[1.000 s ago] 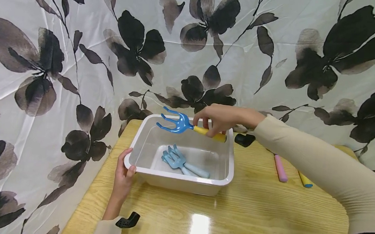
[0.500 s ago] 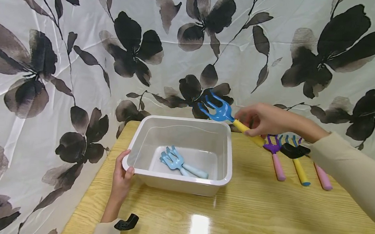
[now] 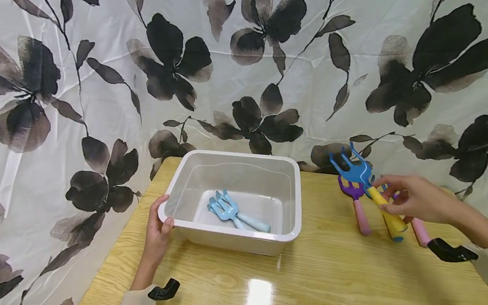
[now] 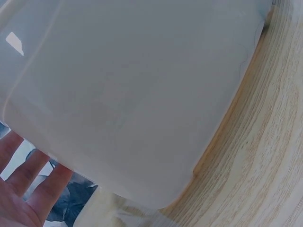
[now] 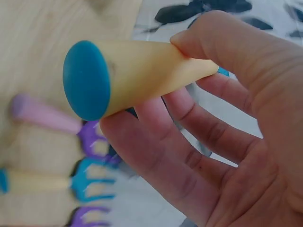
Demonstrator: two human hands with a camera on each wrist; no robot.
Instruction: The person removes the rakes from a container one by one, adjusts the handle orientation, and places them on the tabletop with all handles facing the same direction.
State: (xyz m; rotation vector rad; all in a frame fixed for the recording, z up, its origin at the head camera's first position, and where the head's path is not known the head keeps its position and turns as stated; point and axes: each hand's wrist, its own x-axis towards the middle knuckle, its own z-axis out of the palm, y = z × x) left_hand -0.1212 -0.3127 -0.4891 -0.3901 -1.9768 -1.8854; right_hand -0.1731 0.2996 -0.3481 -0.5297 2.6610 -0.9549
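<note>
I see the right hand [image 3: 418, 199], pinching a blue-pronged fork [image 3: 378, 199] by its yellow handle, swung from over the tub [image 3: 237, 230] to above the other forks [image 3: 361, 216] right of the tub, whose near-left rim the left hand [image 3: 159, 227] still grips.
</note>
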